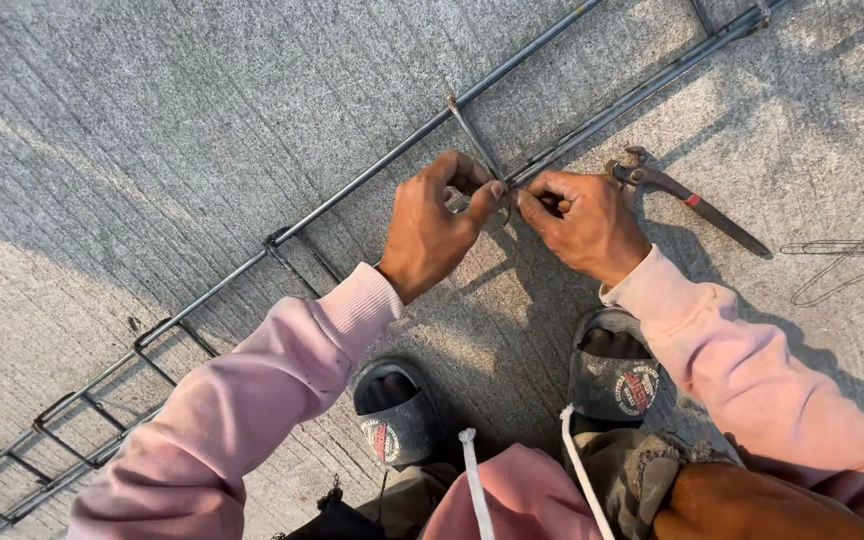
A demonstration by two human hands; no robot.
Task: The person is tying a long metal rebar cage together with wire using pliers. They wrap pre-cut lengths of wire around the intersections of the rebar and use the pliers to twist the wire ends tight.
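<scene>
nearest the camera, two feet in grey slippers [400,420] stand on the concrete floor [152,120]. beyond them, the left hand [432,225] and right hand [582,220] meet at a joint of the rebar cage [252,262], fingers pinched shut on a thin tie wire [505,205] where a stirrup [472,135] crosses the long bar. judged: the wire is light, soft and easily kinked, best gripped near its ends; the cage is stiff and heavy. just beyond the right hand lie pincers [687,195]; spare wire loops [852,255] lie farther right.
</scene>
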